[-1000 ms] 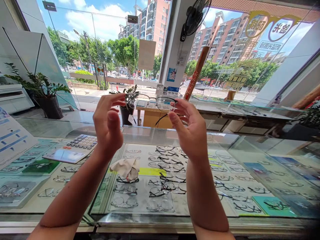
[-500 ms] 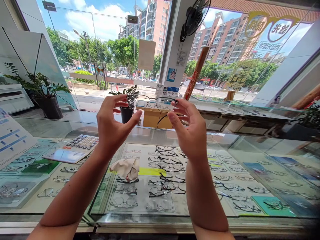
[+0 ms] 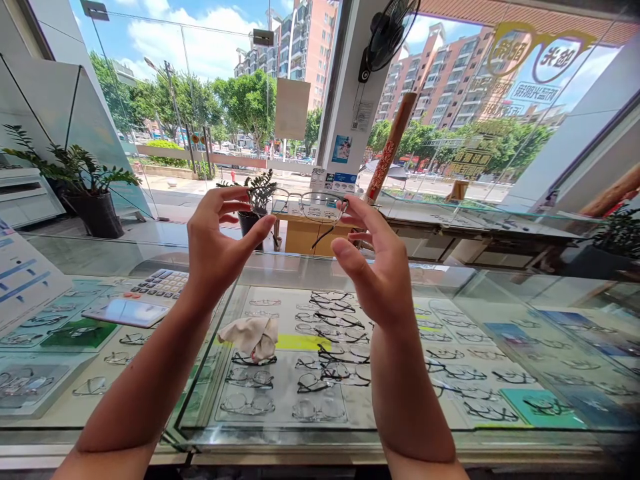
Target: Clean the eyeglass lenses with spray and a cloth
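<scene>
In the head view, a pair of thin-rimmed eyeglasses (image 3: 323, 208) is held up between my two hands, above the glass display counter (image 3: 280, 270). My left hand (image 3: 215, 230) has the frame's left end at its fingertips, with the thumb stretched below. The frame's right end is at the index fingertip of my right hand (image 3: 377, 267), whose thumb points upward, apart from the rim. One dark temple arm hangs down behind the lenses. A crumpled beige cloth (image 3: 253, 335) lies on the counter between my forearms.
Several rows of eyeglasses (image 3: 335, 320) fill the display case beneath the glass. On the left are a calculator (image 3: 160, 283), a phone (image 3: 125, 312) and a printed sheet (image 3: 25, 283). Beyond the counter stand potted plants (image 3: 95, 200), another counter (image 3: 305, 237) and large windows.
The eyeglasses and both hands have shifted slightly left. My right thumb has moved down, away from the rim. The view has moved slightly too.
</scene>
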### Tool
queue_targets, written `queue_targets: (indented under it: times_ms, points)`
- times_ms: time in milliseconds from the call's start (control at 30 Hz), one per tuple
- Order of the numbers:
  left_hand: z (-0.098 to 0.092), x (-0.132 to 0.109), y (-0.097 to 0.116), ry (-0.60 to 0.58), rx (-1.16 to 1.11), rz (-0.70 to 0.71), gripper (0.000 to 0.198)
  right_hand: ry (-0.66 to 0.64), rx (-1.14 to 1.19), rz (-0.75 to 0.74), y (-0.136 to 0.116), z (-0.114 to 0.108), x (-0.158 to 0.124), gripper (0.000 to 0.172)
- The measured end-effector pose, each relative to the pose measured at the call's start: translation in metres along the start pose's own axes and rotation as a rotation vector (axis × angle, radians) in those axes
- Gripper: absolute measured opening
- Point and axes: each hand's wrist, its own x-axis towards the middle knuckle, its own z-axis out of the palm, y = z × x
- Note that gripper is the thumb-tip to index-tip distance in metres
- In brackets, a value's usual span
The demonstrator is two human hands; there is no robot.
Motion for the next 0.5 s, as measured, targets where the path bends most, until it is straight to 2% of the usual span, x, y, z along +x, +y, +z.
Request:
queue_targets:
  times_ms: [267,500]
  points:
    - [-0.002,0.005,-0.008,-0.036,-0.04,-0.022,0.059,-0.021,0.049,-0.015,0.004,-0.003,-0.002,0.06]
    - [-0.002,0.01,-0.014,-0.063,-0.087,-0.056,0.064,-0.003,0.001,-0.046,0.001,0.001,-0.001,0.054]
